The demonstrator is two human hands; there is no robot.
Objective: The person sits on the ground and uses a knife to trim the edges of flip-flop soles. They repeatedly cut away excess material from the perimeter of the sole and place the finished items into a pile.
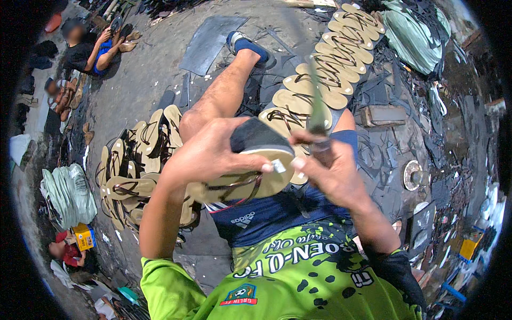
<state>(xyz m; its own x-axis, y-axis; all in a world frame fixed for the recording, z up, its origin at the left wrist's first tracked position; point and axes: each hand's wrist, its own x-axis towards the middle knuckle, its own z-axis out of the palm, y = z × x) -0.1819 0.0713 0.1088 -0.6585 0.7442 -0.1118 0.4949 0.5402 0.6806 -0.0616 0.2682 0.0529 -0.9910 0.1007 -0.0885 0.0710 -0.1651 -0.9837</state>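
Observation:
My left hand [205, 152] grips a flip-flop [277, 184] over my lap. The flip-flop has a tan footbed, a dark thong strap and a small white sticker near the toe, where my left thumb presses. Black sole rubber [258, 137] shows along its far side, past the edge of the footbed. Close to the toe end, my right hand [338, 168] is closed around a knife [318, 106], whose long blade points away from me and is smeared by motion. My right thumb is at the rim of the flip-flop; whether it touches is unclear.
A long row of tan flip-flops [344, 58] runs off to the far right. More lie piled [130, 186] at my left. Black rubber scraps, a dark sheet [213, 42], a block [383, 116] and a glass [421, 178] are on the ground. Another person [82, 48] sits far left.

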